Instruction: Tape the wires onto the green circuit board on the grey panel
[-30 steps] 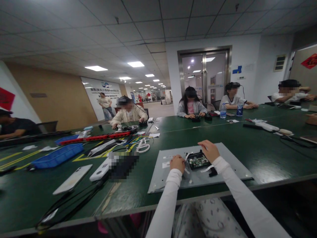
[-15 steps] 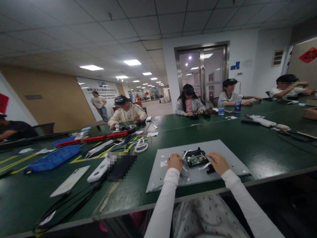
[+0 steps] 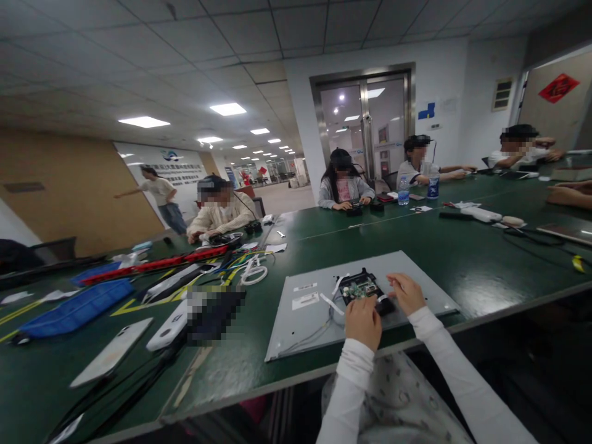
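Note:
A grey metal panel lies on the green table in front of me. On it sits a black frame with a green circuit board. My left hand is at the near edge of the board, its fingers bent together over it; what the fingertips pinch is hidden. My right hand is beside the frame's right side, fingers loosely spread and nothing visible in them. White ribbon cables and thin grey wires trail left of the board. White labels are stuck on the panel.
To the left lie a white phone, a white device with black cables, a blue tray and a coiled white cable. A red power strip runs behind. Co-workers sit across the table, near bottles.
My left hand has left the ribbon cable at the board's left and moved right, to its near edge. My right hand stays at the right side, with its fingers drawn back slightly.

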`<state>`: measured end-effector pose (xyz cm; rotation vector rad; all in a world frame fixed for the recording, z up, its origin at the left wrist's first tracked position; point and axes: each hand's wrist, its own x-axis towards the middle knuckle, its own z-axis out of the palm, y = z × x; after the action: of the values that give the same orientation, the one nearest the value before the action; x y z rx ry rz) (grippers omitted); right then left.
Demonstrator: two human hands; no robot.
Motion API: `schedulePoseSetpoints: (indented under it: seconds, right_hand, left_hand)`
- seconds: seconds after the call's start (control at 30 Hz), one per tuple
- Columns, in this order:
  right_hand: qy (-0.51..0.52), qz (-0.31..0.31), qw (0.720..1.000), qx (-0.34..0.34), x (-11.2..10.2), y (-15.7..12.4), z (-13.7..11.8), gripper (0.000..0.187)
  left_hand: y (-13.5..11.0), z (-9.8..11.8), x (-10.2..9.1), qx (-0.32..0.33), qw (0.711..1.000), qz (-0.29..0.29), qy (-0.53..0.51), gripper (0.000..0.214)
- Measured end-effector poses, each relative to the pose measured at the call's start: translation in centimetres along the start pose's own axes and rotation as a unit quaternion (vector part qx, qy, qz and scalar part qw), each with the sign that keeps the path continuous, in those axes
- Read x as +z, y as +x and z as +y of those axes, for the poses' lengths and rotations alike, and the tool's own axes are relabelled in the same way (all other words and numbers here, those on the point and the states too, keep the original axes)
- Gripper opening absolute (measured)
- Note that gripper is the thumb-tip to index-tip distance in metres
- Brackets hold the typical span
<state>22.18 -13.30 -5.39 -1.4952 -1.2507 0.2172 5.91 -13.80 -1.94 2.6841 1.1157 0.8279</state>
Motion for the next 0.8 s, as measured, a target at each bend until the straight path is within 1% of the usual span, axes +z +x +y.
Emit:
schedulePoseSetpoints:
  seconds: [0.1,0.2,0.37,0.5,0.63,0.8]
  right_hand:
    - [-0.029,0.004,1.0,-0.007,0.0,0.1,0.2,0.032]
    - [-0.05,0.006,0.999,-0.013,0.1,0.1,0.3,0.032]
    - [-0.088,-0.009,0.996,-0.013,0.0,0.2,0.1,0.033]
    - [-0.08,0.01,0.996,-0.042,-0.1,0.2,0.1,0.033]
    - [-0.084,0.039,0.995,-0.047,-0.1,0.1,0.3,0.032]
    - [-0.129,0.017,0.991,-0.042,-0.1,0.2,0.4,0.033]
  left_hand:
    - [0.1,-0.5,0.2,-0.012,1.0,-0.01,0.0,0.035]
    - [0.2,-0.9,0.2,-0.008,1.0,-0.024,0.01,0.035]
    - [-0.1,-0.4,0.0,0.009,0.998,-0.04,0.041,0.031]
    - [-0.4,0.2,-0.4,0.023,0.998,-0.025,0.062,0.03]
    - [-0.5,0.3,-0.6,0.022,0.997,0.0,0.075,0.029]
    - [-0.6,0.3,-0.6,0.015,0.996,0.007,0.086,0.027]
